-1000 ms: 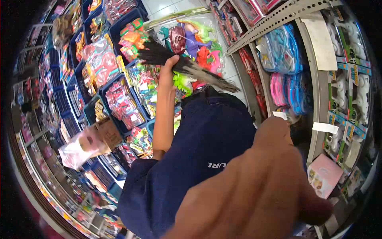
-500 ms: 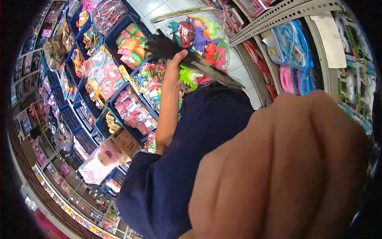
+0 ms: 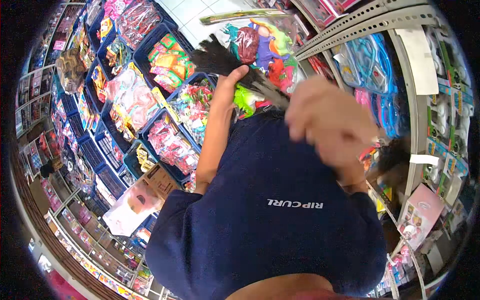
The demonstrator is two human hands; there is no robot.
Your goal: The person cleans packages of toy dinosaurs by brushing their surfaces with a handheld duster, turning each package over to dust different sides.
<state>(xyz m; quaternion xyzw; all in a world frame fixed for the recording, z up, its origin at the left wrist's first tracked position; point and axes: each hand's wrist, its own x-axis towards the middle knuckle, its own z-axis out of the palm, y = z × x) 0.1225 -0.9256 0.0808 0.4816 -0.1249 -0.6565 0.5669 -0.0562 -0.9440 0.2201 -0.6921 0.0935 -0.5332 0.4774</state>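
Note:
A black and grey feather duster (image 3: 215, 56) crosses in front of my chest, its dark feathers fanning out to the upper left. My left hand (image 3: 230, 85) is closed around its middle, thumb on top. Blurred by motion, my right hand (image 3: 332, 120) is at the duster's greyer right end, with its fingers bent; whether it touches the duster or holds anything cannot be made out. Just beyond the duster is a clear bag of colourful rubbery toys (image 3: 272, 47).
Blue baskets (image 3: 142, 47) of packaged toys fill the left side. A cardboard box (image 3: 159, 181) and a pale plastic bag (image 3: 127, 210) are at lower left. On the right stands a perforated metal shelf frame (image 3: 370, 25) with blue toy packs (image 3: 367, 65).
My right hand has moved from close before the camera, as a large fist, up and away to the duster's right end. My left hand keeps its grip on the feather duster.

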